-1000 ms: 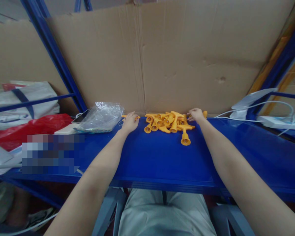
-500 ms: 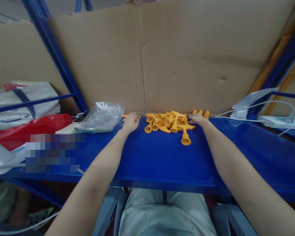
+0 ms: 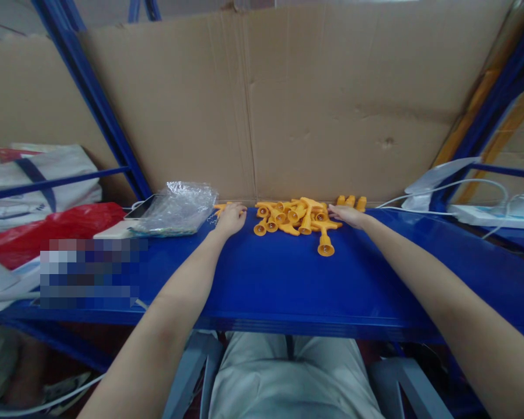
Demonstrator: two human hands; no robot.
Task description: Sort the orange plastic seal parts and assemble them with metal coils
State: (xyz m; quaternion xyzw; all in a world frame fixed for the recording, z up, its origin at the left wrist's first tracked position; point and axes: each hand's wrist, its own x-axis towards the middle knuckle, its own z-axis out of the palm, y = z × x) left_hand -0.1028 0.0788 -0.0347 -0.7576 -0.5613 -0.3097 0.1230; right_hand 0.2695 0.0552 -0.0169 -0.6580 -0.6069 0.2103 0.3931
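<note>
A heap of yellow-orange plastic T-shaped pieces with bell-shaped ends (image 3: pixel 293 215) lies at the back of the blue tabletop. One T-shaped piece (image 3: pixel 325 244) sticks out from the heap, its bell end towards me. At the heap's left, my left hand (image 3: pixel 233 218) is palm down with curled fingers; what they hold, if anything, is hidden. Yellow pieces (image 3: pixel 220 207) show beside that hand, with small wiry bits (image 3: pixel 212 219) nearby. My right hand (image 3: pixel 347 215) reaches to the heap's right edge, fingers stretched out. Behind it, several yellow pieces (image 3: pixel 350 201) stand in a row.
A tall cardboard sheet (image 3: pixel 323 105) backs the blue table (image 3: pixel 288 285). Clear plastic bags (image 3: pixel 179 206) and a red bag (image 3: pixel 70 227) lie at left. A white power strip (image 3: pixel 493 214) with cables is at right. Blue posts (image 3: pixel 100 110) frame the sides.
The view has shifted slightly. My right hand has moved left against the heap's edge, uncovering more of the row behind it. My left hand stays nearly in place.
</note>
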